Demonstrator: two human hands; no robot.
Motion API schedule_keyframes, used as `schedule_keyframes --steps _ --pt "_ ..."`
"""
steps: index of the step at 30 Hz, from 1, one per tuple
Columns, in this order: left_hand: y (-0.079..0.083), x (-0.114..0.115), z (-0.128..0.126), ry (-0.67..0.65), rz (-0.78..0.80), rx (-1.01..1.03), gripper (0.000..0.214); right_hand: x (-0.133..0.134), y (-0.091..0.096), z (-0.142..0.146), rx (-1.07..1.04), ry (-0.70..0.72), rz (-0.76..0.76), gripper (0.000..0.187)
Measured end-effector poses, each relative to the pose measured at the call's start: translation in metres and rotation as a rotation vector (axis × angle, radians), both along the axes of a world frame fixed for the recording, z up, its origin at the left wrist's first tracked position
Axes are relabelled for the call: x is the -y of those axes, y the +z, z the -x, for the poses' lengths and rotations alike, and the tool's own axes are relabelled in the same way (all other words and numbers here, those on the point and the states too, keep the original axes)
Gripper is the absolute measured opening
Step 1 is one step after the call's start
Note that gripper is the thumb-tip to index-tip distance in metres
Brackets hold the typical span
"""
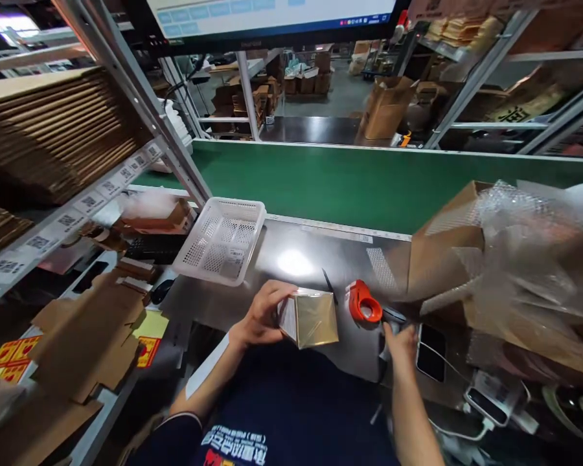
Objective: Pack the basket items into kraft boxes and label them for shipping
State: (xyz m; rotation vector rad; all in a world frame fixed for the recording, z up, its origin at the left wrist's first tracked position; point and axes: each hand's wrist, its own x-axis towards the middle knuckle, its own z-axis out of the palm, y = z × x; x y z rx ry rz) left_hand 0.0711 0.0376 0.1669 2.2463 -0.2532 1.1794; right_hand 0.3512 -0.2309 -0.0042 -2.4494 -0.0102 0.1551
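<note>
My left hand (262,317) grips a small box (317,320) by its left side, thumb on the upper edge. A shiny gold face of this box points toward me, while its left side is pale with print. To its right, an orange tape dispenser (363,303) lies on the metal table, with a dark handle-like piece (393,315) beside it. Just below that piece is my right hand (401,346), its fingers curled. Something pale shows at its left edge, too blurred to name. A thin black tool (328,285) lies behind the box.
A white perforated basket (184,266) stands at the left. Behind the table (282,252) runs a green conveyor belt (301,175). At right are a cardboard box (430,249) with clear wrap and a phone (431,353) with a cable. Flattened cartons (68,129) fill the left shelf; a monitor (272,19) hangs above.
</note>
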Motion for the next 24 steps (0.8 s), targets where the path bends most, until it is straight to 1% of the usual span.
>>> schedule_keyframes --steps 1,2,3,4,5,6,7,8,9,10,11,13,18,24 --pt "0.004 0.001 -0.002 -0.015 -0.025 0.002 0.082 -0.003 0.017 0.006 0.016 -0.020 -0.079 0.082" --pt "0.008 0.002 -0.004 -0.028 -0.053 0.011 0.080 -0.007 0.038 0.015 0.030 -0.011 -0.201 0.086" --pt "0.012 0.004 -0.006 -0.034 -0.080 0.031 0.080 -0.011 0.063 0.026 0.044 0.024 -0.400 0.085" --pt "0.016 0.005 -0.008 -0.033 -0.100 0.055 0.079 -0.014 0.090 0.040 0.028 0.126 -0.619 0.082" --pt "0.019 0.007 -0.011 -0.028 -0.117 0.081 0.078 -0.018 0.118 0.055 -0.024 0.278 -0.779 0.075" --pt "0.022 0.009 -0.014 -0.022 -0.131 0.104 0.077 -0.021 0.145 0.071 -0.106 0.436 -0.890 0.068" --pt "0.025 0.011 -0.016 -0.017 -0.140 0.122 0.076 -0.024 0.170 0.087 -0.209 0.606 -0.958 0.068" --pt "0.027 0.013 -0.018 -0.013 -0.148 0.136 0.074 -0.027 0.191 0.101 -0.284 0.724 -0.980 0.072" --pt "0.028 0.015 -0.019 -0.015 -0.156 0.143 0.073 -0.030 0.209 0.113 -0.333 0.787 -0.969 0.075" --pt "0.029 0.016 -0.020 -0.018 -0.163 0.146 0.072 -0.032 0.221 0.123 -0.370 0.818 -0.943 0.077" --pt "0.030 0.017 -0.020 -0.020 -0.167 0.149 0.071 -0.035 0.230 0.131 -0.391 0.813 -0.913 0.079" --pt "0.030 0.017 -0.019 -0.022 -0.173 0.143 0.068 -0.038 0.237 0.140 -0.418 0.774 -0.879 0.077" --pt "0.025 0.013 -0.013 -0.037 -0.167 0.102 0.067 -0.038 0.231 0.143 -0.477 0.774 -0.876 0.071" --pt "0.020 0.007 -0.006 -0.105 -0.149 0.040 0.078 -0.037 0.231 0.141 -0.494 0.822 -0.832 0.069"
